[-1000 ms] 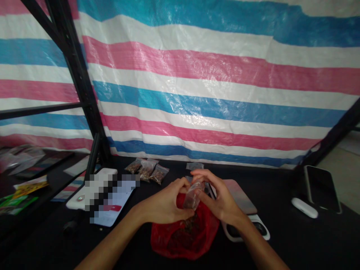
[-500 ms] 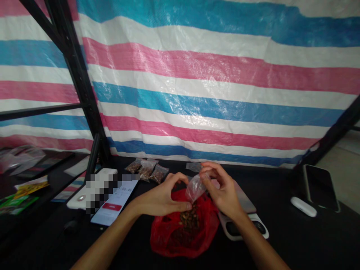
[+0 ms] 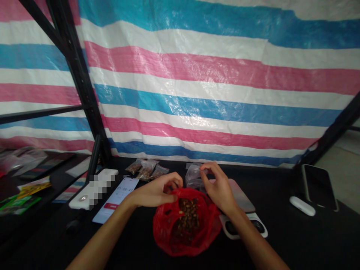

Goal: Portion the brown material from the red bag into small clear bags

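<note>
A red plastic bag (image 3: 160, 228) lies open on the black table, with small brown seed-like pieces (image 3: 189, 215) inside. My left hand (image 3: 160, 192) is at the bag's left far rim, its thumb and curled fingers closed around the red film. Beyond the bag, my right hand (image 3: 219, 185) pinches a small clear plastic bag (image 3: 193, 171) between thumb and fingertips. Other clear bags seem to lie just below that one, though their outlines blend. Partly under my right wrist is a white kitchen scale (image 3: 239, 197).
Several filled small clear bags (image 3: 145, 169) lie at the back. Left of my arm are a lit phone (image 3: 116, 198) and a white device (image 3: 81, 198). On the right stand a dark-screened phone (image 3: 320, 187) and a white case (image 3: 302, 206). A black metal post (image 3: 84, 86) rises at left.
My right hand's clear bag has moved from above the red bag to its far side. My left hand has shifted left, onto the red rim, and the seed-like pieces show more.
</note>
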{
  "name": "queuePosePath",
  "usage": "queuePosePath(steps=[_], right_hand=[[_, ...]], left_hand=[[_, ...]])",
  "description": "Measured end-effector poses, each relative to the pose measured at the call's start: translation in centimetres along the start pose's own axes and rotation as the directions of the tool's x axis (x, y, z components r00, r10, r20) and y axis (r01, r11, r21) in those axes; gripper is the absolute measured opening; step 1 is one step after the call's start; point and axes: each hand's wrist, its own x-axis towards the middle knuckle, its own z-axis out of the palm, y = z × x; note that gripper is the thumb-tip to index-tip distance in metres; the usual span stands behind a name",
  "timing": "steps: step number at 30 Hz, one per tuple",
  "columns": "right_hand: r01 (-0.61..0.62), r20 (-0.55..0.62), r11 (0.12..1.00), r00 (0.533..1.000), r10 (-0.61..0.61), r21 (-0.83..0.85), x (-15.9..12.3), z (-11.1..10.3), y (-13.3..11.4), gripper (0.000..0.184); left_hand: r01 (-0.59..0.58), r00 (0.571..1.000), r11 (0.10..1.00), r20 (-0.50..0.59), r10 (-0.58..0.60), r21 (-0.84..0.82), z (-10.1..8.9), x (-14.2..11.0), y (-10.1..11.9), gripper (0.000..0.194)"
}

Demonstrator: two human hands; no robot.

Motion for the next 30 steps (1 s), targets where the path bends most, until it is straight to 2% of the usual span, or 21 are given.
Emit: queuePosePath(steps=[4, 6, 9, 12, 15, 17, 19, 21, 23, 26, 30], right_hand=[[0.02, 0.067, 0.995, 0.998, -0.014, -0.099, 0.0, -0.1, 0.3, 0.011], [0.015, 0.089, 0.988, 0.996, -0.001, -0.154, -0.1, 0.0, 0.6, 0.01], [0.022, 0.127, 0.979, 0.992, 0.004, -0.205, -0.2, 0.1, 1.2, 0.008], [0.039, 0.114, 0.976, 0.993, -0.015, -0.215, -0.2, 0.1, 1.2, 0.011], [0.085, 0.074, 0.98, 0.995, -0.073, -0.177, -0.1, -0.3, 0.1, 0.012], [0.139, 0.112, 0.984, 0.986, -0.127, -0.107, -0.1, -0.7, -1.2, 0.012], [0.191, 0.246, 0.98, 0.954, -0.173, -0.052, -0.3, -0.8, -2.6, 0.014], [0.223, 0.411, 0.973, 0.893, -0.181, -0.057, -0.6, -0.8, -3.7, 0.015], [0.242, 0.525, 0.966, 0.836, -0.16, -0.091, -0.9, -0.5, -4.2, 0.015], [0.242, 0.592, 0.96, 0.797, -0.116, -0.138, -1.1, -0.2, -4.0, 0.011], [0.225, 0.6, 0.96, 0.796, -0.083, -0.166, -0.9, -0.4, -3.5, 0.018]], left_hand=[[-0.042, 0.99, 0.992, -0.136, 0.026, -0.118, 0.5, 0.5, -0.2, 0.024], [-0.055, 0.983, 0.992, -0.178, 0.034, -0.114, 0.7, 0.7, -0.5, 0.023], [-0.037, 0.984, 0.999, -0.172, 0.032, -0.026, 0.8, 1.0, -1.0, 0.018], [-0.029, 0.979, 0.998, -0.202, 0.038, 0.048, 0.5, 1.0, -1.4, 0.012], [-0.042, 0.974, 0.997, -0.218, 0.056, 0.069, 0.1, 1.0, -1.7, 0.009], [-0.052, 0.973, 0.996, -0.221, 0.068, 0.075, 0.0, 1.0, -1.8, 0.008], [-0.064, 0.972, 0.995, -0.221, 0.079, 0.075, -0.1, 1.0, -1.8, 0.008], [-0.073, 0.972, 0.995, -0.221, 0.085, 0.063, -0.1, 1.0, -1.8, 0.008], [-0.07, 0.971, 0.996, -0.224, 0.081, 0.057, -0.1, 1.0, -1.8, 0.008], [-0.061, 0.97, 0.995, -0.231, 0.077, 0.074, -0.2, 1.1, -1.9, 0.007], [-0.049, 0.971, 0.996, -0.232, 0.065, 0.073, -0.3, 1.1, -2.0, 0.007]])
